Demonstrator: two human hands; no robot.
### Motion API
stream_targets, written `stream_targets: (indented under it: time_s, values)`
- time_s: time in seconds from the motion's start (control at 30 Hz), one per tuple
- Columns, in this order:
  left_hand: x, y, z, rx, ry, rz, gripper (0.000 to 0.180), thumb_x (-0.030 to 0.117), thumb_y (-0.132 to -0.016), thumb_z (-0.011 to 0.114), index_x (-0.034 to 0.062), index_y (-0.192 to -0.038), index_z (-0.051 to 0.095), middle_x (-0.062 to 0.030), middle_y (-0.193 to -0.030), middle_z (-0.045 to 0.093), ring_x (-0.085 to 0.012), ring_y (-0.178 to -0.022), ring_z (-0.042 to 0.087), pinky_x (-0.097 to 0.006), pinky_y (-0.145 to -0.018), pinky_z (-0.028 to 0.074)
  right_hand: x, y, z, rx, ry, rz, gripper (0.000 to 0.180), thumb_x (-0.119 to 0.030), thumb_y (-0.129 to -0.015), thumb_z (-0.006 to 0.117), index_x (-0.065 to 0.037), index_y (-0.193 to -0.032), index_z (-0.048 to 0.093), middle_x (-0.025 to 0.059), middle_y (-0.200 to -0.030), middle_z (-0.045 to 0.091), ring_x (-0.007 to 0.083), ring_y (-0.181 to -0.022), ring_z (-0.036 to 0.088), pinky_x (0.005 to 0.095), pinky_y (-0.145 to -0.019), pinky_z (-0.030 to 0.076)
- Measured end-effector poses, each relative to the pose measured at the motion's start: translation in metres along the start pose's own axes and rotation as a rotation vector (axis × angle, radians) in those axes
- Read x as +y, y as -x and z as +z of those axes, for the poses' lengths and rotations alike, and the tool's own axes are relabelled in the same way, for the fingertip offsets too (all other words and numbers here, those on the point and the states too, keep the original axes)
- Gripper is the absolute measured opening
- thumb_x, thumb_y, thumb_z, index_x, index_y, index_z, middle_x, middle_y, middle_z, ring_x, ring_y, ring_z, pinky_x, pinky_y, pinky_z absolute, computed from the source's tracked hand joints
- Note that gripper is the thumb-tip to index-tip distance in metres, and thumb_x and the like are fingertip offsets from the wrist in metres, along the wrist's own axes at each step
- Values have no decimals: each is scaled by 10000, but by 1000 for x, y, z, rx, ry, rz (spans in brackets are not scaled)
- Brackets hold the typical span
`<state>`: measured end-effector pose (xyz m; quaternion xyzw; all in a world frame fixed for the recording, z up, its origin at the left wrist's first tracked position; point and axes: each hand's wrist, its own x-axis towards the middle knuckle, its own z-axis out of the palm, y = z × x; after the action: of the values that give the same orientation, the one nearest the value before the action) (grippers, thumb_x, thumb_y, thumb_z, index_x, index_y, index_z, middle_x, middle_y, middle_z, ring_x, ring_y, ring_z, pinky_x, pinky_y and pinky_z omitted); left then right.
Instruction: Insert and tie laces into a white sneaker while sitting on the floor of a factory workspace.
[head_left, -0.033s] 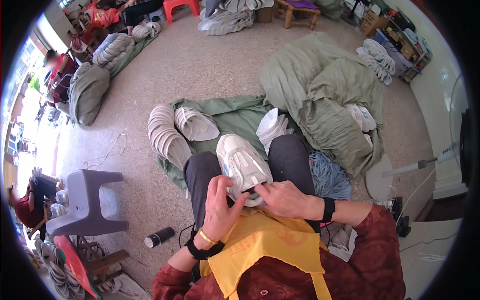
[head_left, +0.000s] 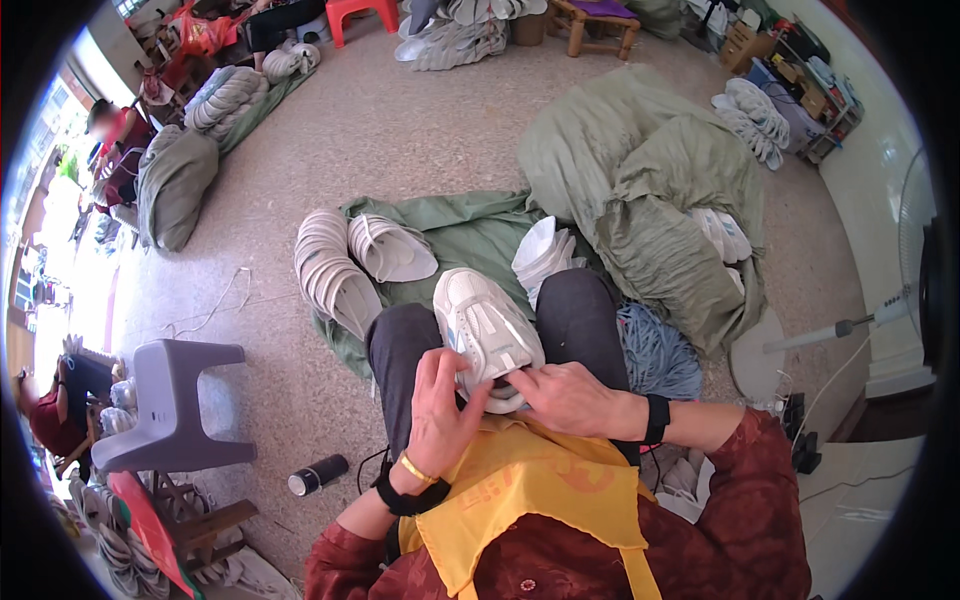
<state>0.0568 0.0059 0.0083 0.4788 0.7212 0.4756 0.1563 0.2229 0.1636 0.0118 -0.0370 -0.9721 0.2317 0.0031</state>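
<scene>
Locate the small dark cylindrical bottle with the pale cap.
In the head view, the small dark cylindrical bottle lies on its side on the speckled floor, at the person's left, between the grey plastic stool and the left hand.

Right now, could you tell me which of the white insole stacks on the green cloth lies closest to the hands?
The small stack of white insoles beside the person's right knee, just beyond the white sneaker. The long stack and the fanned pile lie farther left.
</scene>
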Motion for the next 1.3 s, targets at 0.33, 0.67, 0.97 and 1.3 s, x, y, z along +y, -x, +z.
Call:
stream_targets:
  time_s: [0.33,0.67,0.97,1.3]
  values:
    - [-13,6,0,-59,-85,17,254,-75,-827,680,-15,-1045,565,-195,-1063,569,-390,-907,613,-433,-796,517,-7,9,10,-38,-173,-30,543,-198,-845,794,46,-1235,507,228,-1098,633,417,-942,704,466,-795,578]
    - [-10,1,1,-94,-120,-42,232,-100,-811,658,-21,-990,532,-178,-1068,562,-364,-909,599,-410,-791,511,-1,44,-12,347,-635,210,268,-24,-917,683,-20,-1185,679,152,-1105,708,234,-811,740,321,-678,578]
    - [-11,-1,5,-96,-144,-23,286,-107,-764,660,-6,-980,503,-176,-1044,543,-347,-883,564,-405,-780,484,133,171,69,602,-479,984,106,-35,-878,731,8,-974,744,135,-807,754,219,-715,741,321,-663,574]
    - [-12,-3,5,-116,-183,-23,252,-110,-788,658,-36,-985,520,-153,-1047,543,-276,-865,587,-342,-788,513,196,188,186,552,-204,1098,147,-111,-792,765,25,-838,736,217,-743,702,346,-717,730,414,-690,571]
